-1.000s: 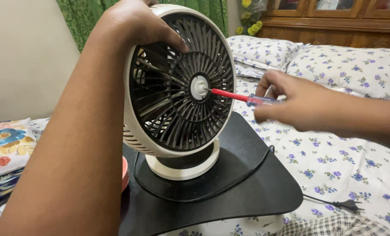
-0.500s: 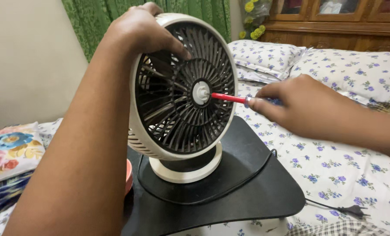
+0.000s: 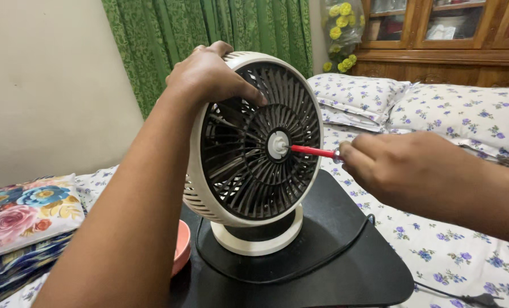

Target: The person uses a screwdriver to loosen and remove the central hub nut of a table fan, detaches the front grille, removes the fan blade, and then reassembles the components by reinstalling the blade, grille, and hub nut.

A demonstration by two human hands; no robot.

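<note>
Item under work: small cream table fan (image 3: 254, 148) with dark grille, standing upright on its round base on a black tray table (image 3: 345, 268) set over a floral bedsheet (image 3: 459, 239).
Left hand (image 3: 209, 77): on the top rim of the fan housing, fingers curled over the grille edge, steadying it.
Right hand (image 3: 402, 168): fingers closed around the handle of a red-shafted screwdriver (image 3: 314, 152).
Tool contact: tip seated at the white centre hub (image 3: 278, 144) of the grille.
Progress, judged: grille is in place on the housing; hub fastener not visibly out, so removal appears at an early stage, grille and blades yet to be dealt with.
Surroundings: black power cord (image 3: 323, 259) looped round the base; pink bowl (image 3: 181, 248) beside it; floral pillows (image 3: 357, 94), green curtain (image 3: 209, 28).
</note>
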